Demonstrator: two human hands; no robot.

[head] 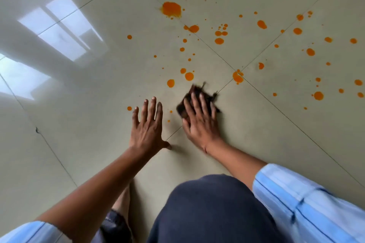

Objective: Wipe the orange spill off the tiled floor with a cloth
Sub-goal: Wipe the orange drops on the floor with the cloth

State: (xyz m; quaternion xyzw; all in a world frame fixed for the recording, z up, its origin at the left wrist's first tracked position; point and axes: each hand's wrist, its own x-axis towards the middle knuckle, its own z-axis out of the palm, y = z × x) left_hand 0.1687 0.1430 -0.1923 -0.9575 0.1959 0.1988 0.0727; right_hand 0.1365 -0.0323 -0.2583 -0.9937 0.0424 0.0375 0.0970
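An orange spill [171, 9] lies scattered as many drops and blots over the pale tiled floor [256, 124], from the middle to the far right. My right hand [199, 118] presses flat on a small dark cloth [194, 92] on the floor, just below the nearest blots. The cloth is blurred and mostly covered by the fingers. My left hand [148, 124] rests flat on the floor beside it, fingers spread, holding nothing. A few small orange drops [129, 108] lie left of and between the hands.
My knee in dark trousers [213, 209] fills the bottom centre, with a bare foot [122, 201] to its left. Bright window reflections [61, 25] shine on the glossy tiles at left. A small chip [37, 130] marks a grout line at left.
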